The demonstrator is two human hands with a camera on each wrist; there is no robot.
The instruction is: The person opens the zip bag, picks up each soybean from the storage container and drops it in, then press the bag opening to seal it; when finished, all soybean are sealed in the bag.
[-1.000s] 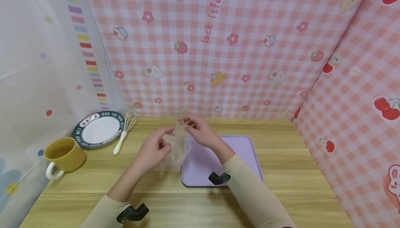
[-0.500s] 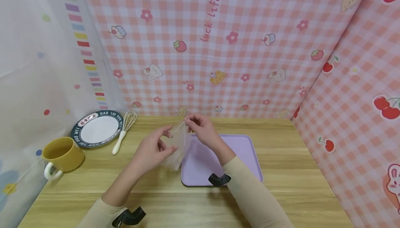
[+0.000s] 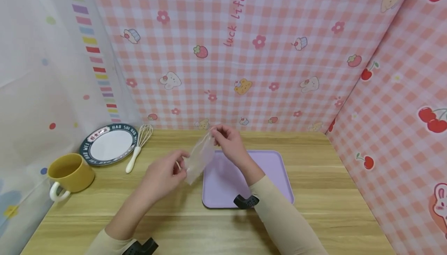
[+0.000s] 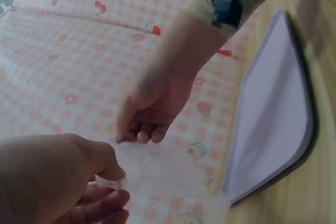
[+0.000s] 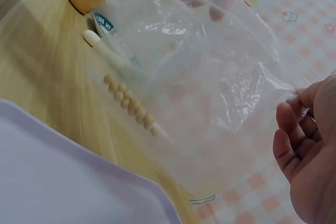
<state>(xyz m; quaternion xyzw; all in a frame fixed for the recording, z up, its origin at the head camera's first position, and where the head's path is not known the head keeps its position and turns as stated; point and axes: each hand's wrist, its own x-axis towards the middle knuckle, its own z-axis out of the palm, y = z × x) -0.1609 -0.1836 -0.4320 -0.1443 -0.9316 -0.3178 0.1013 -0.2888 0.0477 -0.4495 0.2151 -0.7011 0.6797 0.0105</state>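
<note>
A clear plastic zip bag [image 3: 200, 157] is stretched between both hands, tilted, over the left edge of the lilac tray [image 3: 251, 177]. Small round tan beans [image 5: 128, 102] lie along its lower edge in the right wrist view. My left hand [image 3: 164, 173] pinches the bag's near side between thumb and fingers, as the left wrist view also shows of this hand [image 4: 58, 177]. At the far upper corner, my right hand [image 3: 229, 141] grips the bag with thumb and forefinger, the other fingers curled.
To the left stand a yellow mug [image 3: 71, 175] with a white handle and a white plate [image 3: 111, 146] with a dark green rim. A whisk [image 3: 132, 160] leans against that plate. Pink checked cloth [image 3: 279, 65] covers the back wall.
Both hands were at the bag's top. The left hand spread its fingers, moved down and left, and now pinches the side. The right hand shifted slightly right with its corner, drawing the bag out flatter.
</note>
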